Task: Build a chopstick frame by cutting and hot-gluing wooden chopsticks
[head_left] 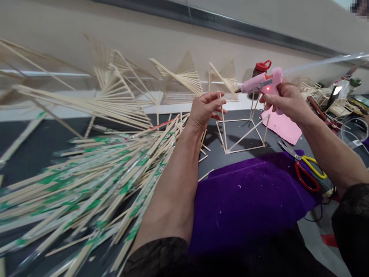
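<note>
My left hand [206, 109] pinches the upper end of a thin wooden stick [223, 129], which rises from a corner of a stick frame [245, 149] on the dark table. The frame has a square base, some diagonal sticks and short uprights. In my right hand [288, 98] is a pink glue gun [261, 84], its red light lit. The gun's nozzle points left towards the stick's top, with a gap between them. Beneath the right hand lies a pink sheet [284, 125].
Many chopsticks [115, 181], several in green-marked wrappers, cover the left side. Fan-shaped stick structures [178, 79] stand along the wall. Purple cloth [248, 200] lies in front, with scissors [302, 163] on its right. A red-capped bottle [261, 67] stands behind the gun.
</note>
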Action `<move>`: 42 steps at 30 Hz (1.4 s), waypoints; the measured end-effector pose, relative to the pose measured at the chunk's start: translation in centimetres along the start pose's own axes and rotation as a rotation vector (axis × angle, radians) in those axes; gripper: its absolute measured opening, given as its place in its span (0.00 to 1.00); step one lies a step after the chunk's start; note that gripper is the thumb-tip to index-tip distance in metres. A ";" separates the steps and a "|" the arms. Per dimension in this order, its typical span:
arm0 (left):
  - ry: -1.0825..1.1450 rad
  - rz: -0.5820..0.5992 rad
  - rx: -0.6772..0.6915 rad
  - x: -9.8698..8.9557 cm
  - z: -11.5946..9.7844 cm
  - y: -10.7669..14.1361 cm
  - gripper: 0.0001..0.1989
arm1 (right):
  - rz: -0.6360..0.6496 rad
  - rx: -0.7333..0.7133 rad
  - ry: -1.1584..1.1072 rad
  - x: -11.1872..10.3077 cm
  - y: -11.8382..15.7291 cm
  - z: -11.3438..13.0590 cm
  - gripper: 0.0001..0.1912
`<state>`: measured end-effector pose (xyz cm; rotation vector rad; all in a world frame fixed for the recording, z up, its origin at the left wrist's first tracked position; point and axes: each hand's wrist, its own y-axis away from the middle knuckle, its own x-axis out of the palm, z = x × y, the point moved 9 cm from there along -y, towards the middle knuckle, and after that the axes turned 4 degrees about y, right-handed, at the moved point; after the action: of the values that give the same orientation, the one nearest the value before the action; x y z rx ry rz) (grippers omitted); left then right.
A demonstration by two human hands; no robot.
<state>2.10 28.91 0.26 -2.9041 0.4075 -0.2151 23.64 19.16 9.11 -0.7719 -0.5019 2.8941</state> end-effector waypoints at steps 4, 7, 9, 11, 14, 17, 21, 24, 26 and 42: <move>-0.025 0.015 0.017 0.0 -0.2 0.0 0.25 | 0.049 -0.062 0.009 1.1 -1.6 0.6 0.16; -0.024 0.025 0.020 0.0 -0.3 0.1 0.25 | 0.072 -0.083 0.012 1.7 -1.9 1.3 0.16; -0.016 0.027 0.013 0.0 -0.3 0.1 0.24 | 0.070 -0.082 0.010 1.8 -1.9 1.7 0.16; -0.011 0.024 0.006 0.0 -0.2 0.0 0.24 | 0.064 -0.078 0.004 1.9 -1.9 1.9 0.15; -0.021 0.015 0.012 0.0 -0.1 -0.1 0.22 | 0.066 -0.090 -0.001 2.2 -2.0 2.1 0.14; -0.023 0.010 0.026 0.1 0.0 -0.2 0.21 | 0.092 -0.138 0.049 2.7 -2.1 2.4 0.13; -0.029 0.024 0.034 0.1 0.0 -0.2 0.21 | 0.111 -0.190 0.122 3.3 -2.1 2.8 0.14; -0.066 0.057 0.047 0.3 -0.2 -0.2 0.21 | 0.112 -0.211 0.204 3.7 -2.0 3.3 0.16; -0.101 0.074 0.060 0.4 -0.3 -0.2 0.21 | 0.107 -0.212 0.280 3.9 -1.9 3.7 0.16; -0.220 0.080 0.056 0.6 -0.5 0.0 0.22 | 0.072 -0.269 0.511 4.1 -2.0 3.7 0.22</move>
<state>2.60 28.66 0.79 -2.8091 0.4693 0.1031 18.24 20.75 10.93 -1.5337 -0.8104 2.5611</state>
